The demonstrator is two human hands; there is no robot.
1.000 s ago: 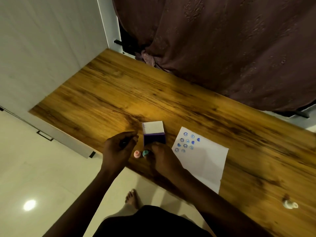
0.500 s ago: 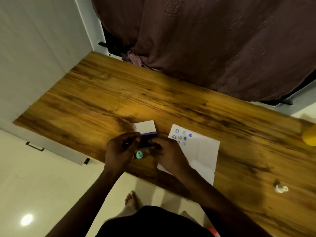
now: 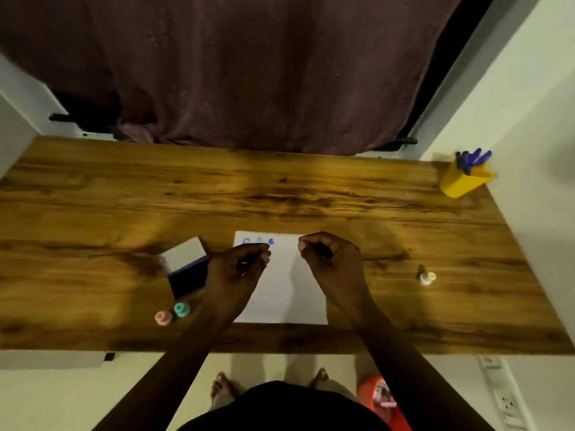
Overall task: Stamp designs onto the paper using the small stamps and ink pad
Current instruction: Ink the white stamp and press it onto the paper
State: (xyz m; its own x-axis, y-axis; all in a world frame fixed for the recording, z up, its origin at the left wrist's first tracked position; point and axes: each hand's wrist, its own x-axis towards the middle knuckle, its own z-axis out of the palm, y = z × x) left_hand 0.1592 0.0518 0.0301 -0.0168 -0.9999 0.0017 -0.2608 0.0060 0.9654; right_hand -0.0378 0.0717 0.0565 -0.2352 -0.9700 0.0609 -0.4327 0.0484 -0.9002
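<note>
Dim, warm light; motion blur softens everything. A pale sheen lies on the brown wood-grain counter (image 3: 280, 194) beyond the fingers (image 3: 264, 255), shadows fall beneath them, and edges bow from wide-angle distortion.

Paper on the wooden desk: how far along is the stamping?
Done: blue prints along the far edge of the white paper sheet. In hand: both the left hand and right hand hover curled over it; contents unclear. Left: most of the sheet is blank; open purple ink pad waits.

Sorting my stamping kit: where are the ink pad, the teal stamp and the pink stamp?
ink pad (image 3: 189, 279): head view, dark inking surface.
teal stamp (image 3: 181, 309): head view, its top.
pink stamp (image 3: 163, 317): head view, its top.
</note>
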